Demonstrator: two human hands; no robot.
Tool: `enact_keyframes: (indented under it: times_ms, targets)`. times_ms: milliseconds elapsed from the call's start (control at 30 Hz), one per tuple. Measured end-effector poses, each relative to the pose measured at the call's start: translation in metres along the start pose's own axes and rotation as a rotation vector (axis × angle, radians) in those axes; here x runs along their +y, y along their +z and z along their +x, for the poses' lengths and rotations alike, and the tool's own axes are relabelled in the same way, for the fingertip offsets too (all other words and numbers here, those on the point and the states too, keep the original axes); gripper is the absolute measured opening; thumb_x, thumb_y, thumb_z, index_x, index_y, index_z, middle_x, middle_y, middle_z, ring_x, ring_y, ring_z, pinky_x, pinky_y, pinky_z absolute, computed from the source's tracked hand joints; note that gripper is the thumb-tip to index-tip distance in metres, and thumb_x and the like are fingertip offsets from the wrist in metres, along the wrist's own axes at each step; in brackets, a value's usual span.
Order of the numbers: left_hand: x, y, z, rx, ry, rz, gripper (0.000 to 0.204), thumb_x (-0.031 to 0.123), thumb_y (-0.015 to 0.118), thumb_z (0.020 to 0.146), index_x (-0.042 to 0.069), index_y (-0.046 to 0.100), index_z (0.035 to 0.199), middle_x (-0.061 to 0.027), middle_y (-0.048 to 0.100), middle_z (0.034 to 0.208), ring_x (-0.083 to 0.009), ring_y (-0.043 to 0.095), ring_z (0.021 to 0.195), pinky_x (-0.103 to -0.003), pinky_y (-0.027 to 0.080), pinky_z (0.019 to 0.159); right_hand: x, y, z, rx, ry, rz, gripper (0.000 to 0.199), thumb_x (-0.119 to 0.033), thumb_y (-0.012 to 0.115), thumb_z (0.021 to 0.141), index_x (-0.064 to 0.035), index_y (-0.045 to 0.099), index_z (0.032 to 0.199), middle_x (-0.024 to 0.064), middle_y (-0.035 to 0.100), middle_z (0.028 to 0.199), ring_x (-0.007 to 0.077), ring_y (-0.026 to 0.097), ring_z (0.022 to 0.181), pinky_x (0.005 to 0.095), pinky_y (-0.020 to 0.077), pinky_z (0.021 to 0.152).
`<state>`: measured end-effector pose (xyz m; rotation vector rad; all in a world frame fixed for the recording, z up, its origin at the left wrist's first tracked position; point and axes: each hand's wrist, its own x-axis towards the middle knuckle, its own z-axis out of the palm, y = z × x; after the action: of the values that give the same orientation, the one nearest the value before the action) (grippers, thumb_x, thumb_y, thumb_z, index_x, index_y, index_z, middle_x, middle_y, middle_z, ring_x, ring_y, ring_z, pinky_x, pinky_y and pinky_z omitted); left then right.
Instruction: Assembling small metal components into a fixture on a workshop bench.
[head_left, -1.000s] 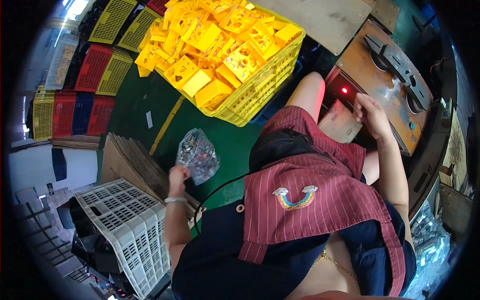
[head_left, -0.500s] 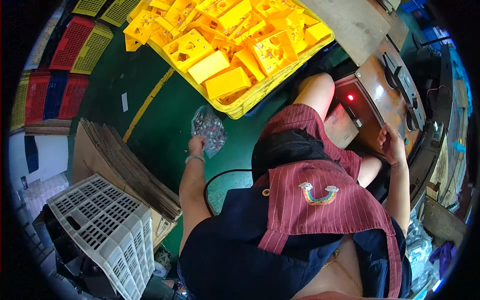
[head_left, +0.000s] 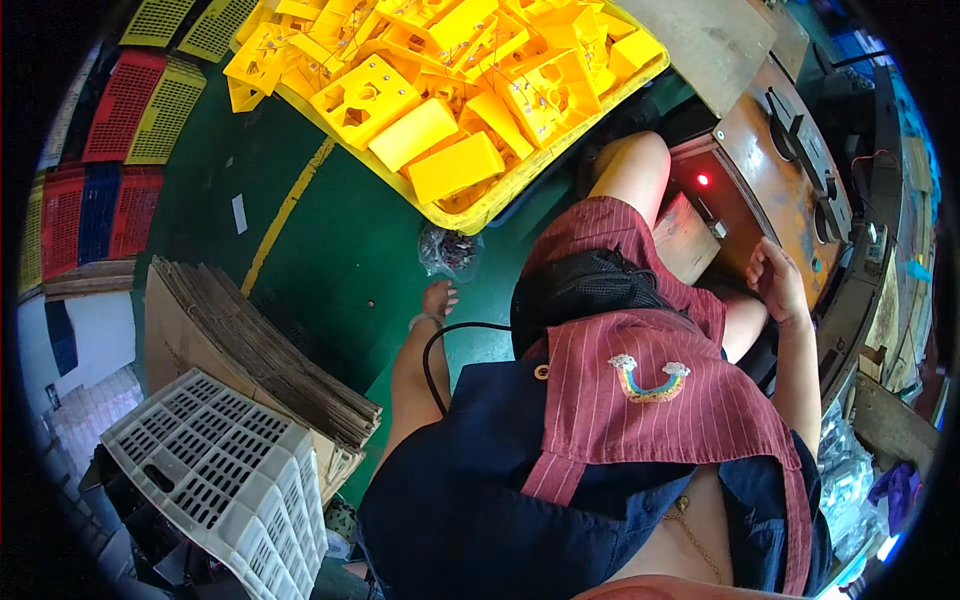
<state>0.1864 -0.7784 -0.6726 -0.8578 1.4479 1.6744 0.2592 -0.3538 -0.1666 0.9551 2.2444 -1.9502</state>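
A green floor (head_left: pixel 330 240) with a yellow line lies under me, a yellow crate (head_left: pixel 500 195) of yellow parts at the top, flattened cardboard (head_left: pixel 250 340) and a white crate (head_left: pixel 220 480) on my left. My left hand (head_left: pixel 437 300) reaches down beside a clear bag (head_left: pixel 450 250), grip unclear. My right hand (head_left: pixel 775 280) rests half-curled against the brown machine (head_left: pixel 770 170), holding nothing. The bag's contents are too small to make out.

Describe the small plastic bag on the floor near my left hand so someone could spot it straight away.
Start at the big yellow mesh crate heaped with yellow plastic parts. Just below its near rim, on the green floor, lies a small crumpled clear plastic bag of dark bits, with the left hand reaching beside it. It is the only transparent, soft thing among rigid crates and flattened cardboard.
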Motion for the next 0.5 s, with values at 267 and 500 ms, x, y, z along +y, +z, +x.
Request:
enact_keyframes:
  times_ms: [267,500]
  targets:
    - [0.0,0.019,-0.001,-0.097,0.035,0.143,0.03,0.026,0.047,0.094,0.008,0.063,0.112,-0.0056,0.067,0.093,-0.0187,0.061,0.068,-0.031,0.041,0.051,0.012,-0.024,0.01,-0.08,-0.004,0.053,0.029,-0.032,0.052,0.098,-0.0128,0.053,0.076,-0.0019,0.051,0.062,0.0111,0.051,0.057,0.0243,0.038,0.053]
    - [0.094,0.111,-0.131,-0.296,0.405,0.41,0.024,0.018,0.047,0.096,0.005,0.063,0.107,-0.005,0.064,0.093,-0.014,0.057,0.073,-0.028,0.047,0.063,-0.094,-0.053,-0.064,-0.129,-0.578,-0.148,0.017,-0.019,0.061,0.094,-0.0035,0.06,0.088,-0.003,0.055,0.077,0.005,0.048,0.065,0.0201,0.0387,0.063]
